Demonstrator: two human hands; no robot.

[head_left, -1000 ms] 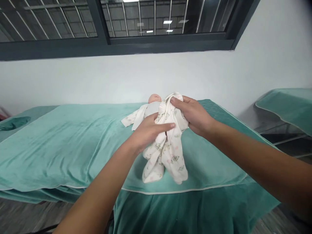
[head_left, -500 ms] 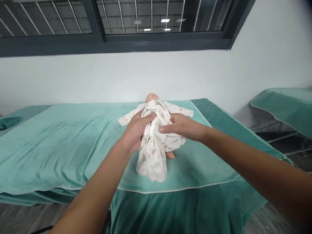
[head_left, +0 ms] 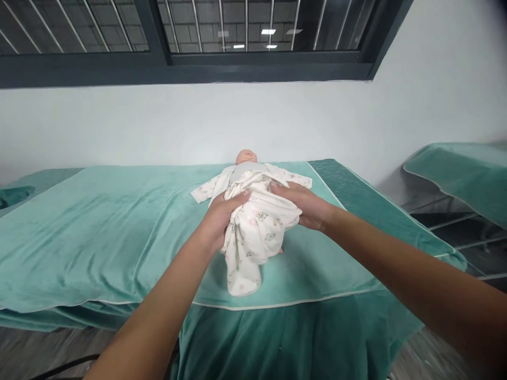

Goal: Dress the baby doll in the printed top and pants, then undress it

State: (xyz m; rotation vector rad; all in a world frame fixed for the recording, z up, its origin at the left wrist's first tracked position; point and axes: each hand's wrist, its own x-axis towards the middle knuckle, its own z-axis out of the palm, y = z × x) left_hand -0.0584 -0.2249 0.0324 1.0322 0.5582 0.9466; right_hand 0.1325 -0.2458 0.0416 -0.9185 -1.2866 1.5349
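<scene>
A baby doll (head_left: 246,156) lies on its back on the green-covered bed, head toward the wall. Its spread arms are in the white printed sleeves of a top (head_left: 288,174). Above its lower body I hold white baby pants (head_left: 257,221) with small animal prints, bunched at the upper edge, one leg hanging down toward me. My left hand (head_left: 222,216) grips their left side, thumb on top. On the right side my right hand (head_left: 303,205) is closed on the cloth, its fingers partly behind it. The doll's legs are almost wholly hidden by the pants.
The light green sheet (head_left: 99,232) has a white-edged border and hangs over the bed's front. A white wall (head_left: 158,124) and a dark window frame (head_left: 257,68) stand behind. Another green-covered bed (head_left: 467,174) is at the right.
The gathered upper edge of the pants has come down toward me and opened wider, baring more of the doll's chest. My right thumb has moved up onto that edge.
</scene>
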